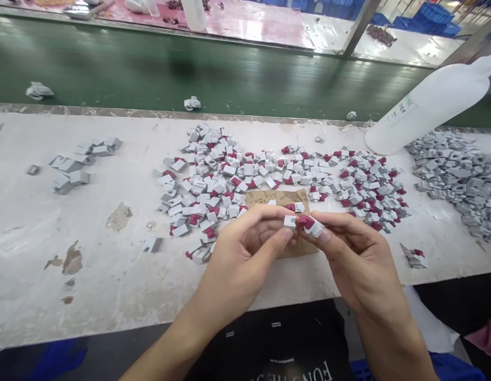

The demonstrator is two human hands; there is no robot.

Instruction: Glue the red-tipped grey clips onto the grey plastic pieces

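My left hand [249, 248] pinches a small light-grey plastic block [290, 221] between thumb and forefinger. In my right hand [356, 259] is a small grey-and-maroon plastic piece [311, 226], its maroon end turned towards the block. The two parts are held close together; whether they touch I cannot tell. Both hands are over a brown cardboard piece [297, 250] on the white worktable [122, 286]. Another grey-and-maroon part [295, 207] lies on the cardboard just beyond my fingers.
Beyond the hands spreads a pile of grey-and-maroon parts [214, 180]. Grey parts are heaped [460, 180] at the right, near a leaning white plastic bottle [428, 108]. Several grey blocks [73, 166] lie at the left. A green conveyor belt [150, 74] runs behind, carrying a few pieces.
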